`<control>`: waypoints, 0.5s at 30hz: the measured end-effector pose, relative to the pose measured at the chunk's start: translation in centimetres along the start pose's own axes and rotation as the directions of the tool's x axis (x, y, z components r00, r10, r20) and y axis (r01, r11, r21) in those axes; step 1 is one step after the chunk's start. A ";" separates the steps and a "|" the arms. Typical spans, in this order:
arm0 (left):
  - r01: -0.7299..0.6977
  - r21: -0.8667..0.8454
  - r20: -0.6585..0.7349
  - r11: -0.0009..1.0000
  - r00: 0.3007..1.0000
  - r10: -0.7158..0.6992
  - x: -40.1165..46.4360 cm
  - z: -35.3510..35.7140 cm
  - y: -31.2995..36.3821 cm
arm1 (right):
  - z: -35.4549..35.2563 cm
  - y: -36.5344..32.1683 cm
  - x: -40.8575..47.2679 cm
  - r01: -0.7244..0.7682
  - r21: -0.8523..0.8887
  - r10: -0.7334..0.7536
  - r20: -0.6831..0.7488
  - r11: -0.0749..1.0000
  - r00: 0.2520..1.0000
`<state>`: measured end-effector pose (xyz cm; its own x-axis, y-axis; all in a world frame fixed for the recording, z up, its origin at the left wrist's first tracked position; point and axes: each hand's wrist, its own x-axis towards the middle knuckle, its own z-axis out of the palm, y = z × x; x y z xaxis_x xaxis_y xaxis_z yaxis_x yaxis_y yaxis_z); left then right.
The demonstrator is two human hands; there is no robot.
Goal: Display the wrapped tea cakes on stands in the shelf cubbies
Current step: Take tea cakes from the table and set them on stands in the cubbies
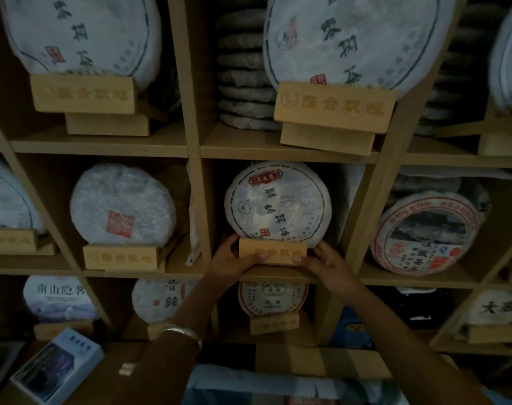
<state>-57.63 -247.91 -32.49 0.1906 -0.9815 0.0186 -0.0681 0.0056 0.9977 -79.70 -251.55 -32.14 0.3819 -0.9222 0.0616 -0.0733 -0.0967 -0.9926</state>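
Note:
A round tea cake [278,200] in white paper with dark characters and a red banner stands upright on a wooden stand [273,250] in the middle cubby of the wooden shelf [284,156]. My left hand [234,258] grips the stand's left end, thumb across its front. My right hand [322,260] grips the right end, thumb on the front too. The stand sits at the cubby's front edge.
Neighbouring cubbies hold other wrapped cakes on stands, such as a plain white cake [123,204] at the left and a red-rimmed cake [427,232] leaning at the right. Stacked cakes [246,71] fill the cubby above. A white box [58,366] lies at the lower left.

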 end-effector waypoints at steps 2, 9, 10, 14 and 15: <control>-0.011 0.020 -0.026 1.000 1.000 0.011 0.2 0.0 -0.3 | 0.1 0.2 0.1 0.004 0.013 -0.004 -0.005 1.000 1.000; -0.002 0.098 -0.137 0.995 0.990 0.015 -0.7 0.8 0.2 | 0.6 0.3 0.3 0.010 -0.001 -0.010 -0.058 1.000 0.998; -0.003 0.111 -0.147 0.994 0.989 0.019 -0.8 0.9 0.2 | 0.8 0.2 0.2 0.013 -0.005 -0.014 -0.072 1.000 0.997; -0.064 0.130 -0.173 0.989 0.981 0.087 -1.6 1.4 -0.4 | 1.2 -0.1 -0.2 0.029 -0.061 -0.038 -0.141 0.998 0.989; -0.074 0.126 -0.176 0.989 0.980 0.096 -1.8 1.3 -0.7 | 1.2 0.0 -0.4 0.029 -0.074 -0.041 -0.172 0.997 0.984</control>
<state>-59.15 -246.36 -33.35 0.3525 -0.9273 0.1255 -0.2047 0.0545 0.9773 -78.75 -250.72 -32.25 0.2207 -0.9680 0.1196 -0.1301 -0.1507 -0.9800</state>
